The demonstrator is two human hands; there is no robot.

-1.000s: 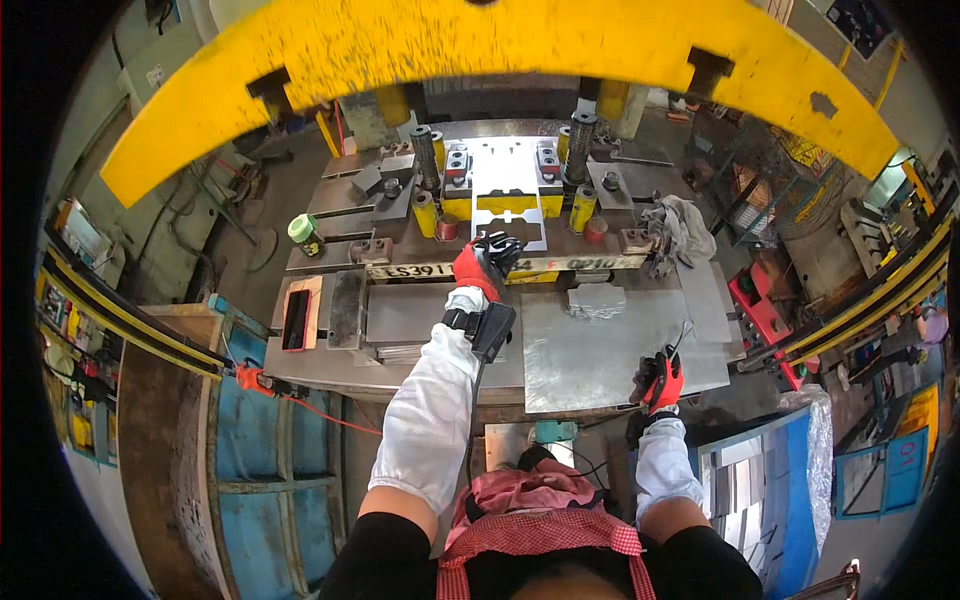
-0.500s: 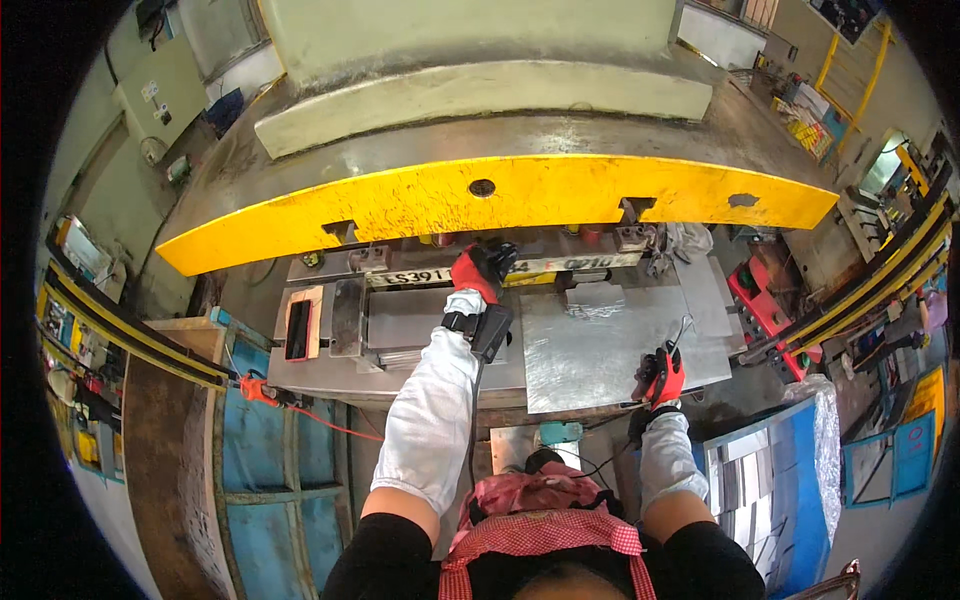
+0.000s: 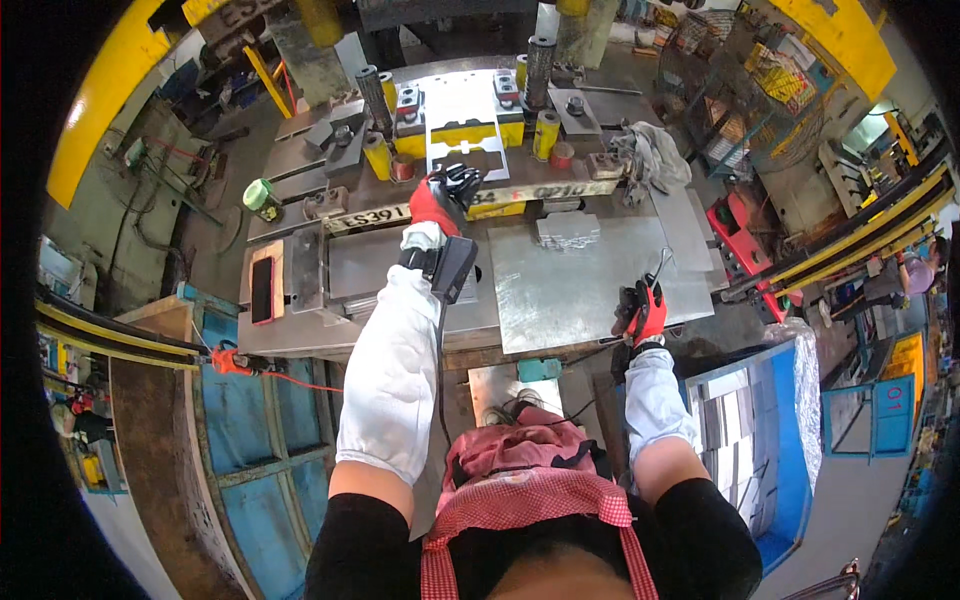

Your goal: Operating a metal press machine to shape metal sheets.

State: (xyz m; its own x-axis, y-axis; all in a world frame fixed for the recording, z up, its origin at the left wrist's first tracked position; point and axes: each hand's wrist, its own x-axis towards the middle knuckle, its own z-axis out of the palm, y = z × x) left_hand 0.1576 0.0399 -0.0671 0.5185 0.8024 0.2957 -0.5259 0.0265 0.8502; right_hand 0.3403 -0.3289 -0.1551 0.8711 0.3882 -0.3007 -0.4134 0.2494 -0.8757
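My left hand (image 3: 446,200), in a red and black glove, reaches over the front bar of the press die (image 3: 480,130). Its fingers look apart and lie at the near end of a shiny flat metal part (image 3: 470,163) resting on the die; contact is hard to make out. My right hand (image 3: 642,308), gloved alike, is closed round a thin metal tool (image 3: 663,262) whose forked or looped tip points away from me. Beneath that tool lies a large bare metal sheet (image 3: 570,290), with a smaller metal piece (image 3: 568,230) at its far edge.
Stacked grey sheets (image 3: 370,262) and a phone (image 3: 263,290) lie at the left. Yellow posts (image 3: 546,135) stand around the die. A grey rag (image 3: 655,160) hangs at its right. Striped guard bars (image 3: 850,235) flank the bench, and a blue bin (image 3: 780,440) stands lower right.
The yellow-faced press ram has risen, uncovering the die and the metal part. My view has shifted. My left hand now reaches toward the part; my right still holds the tool.
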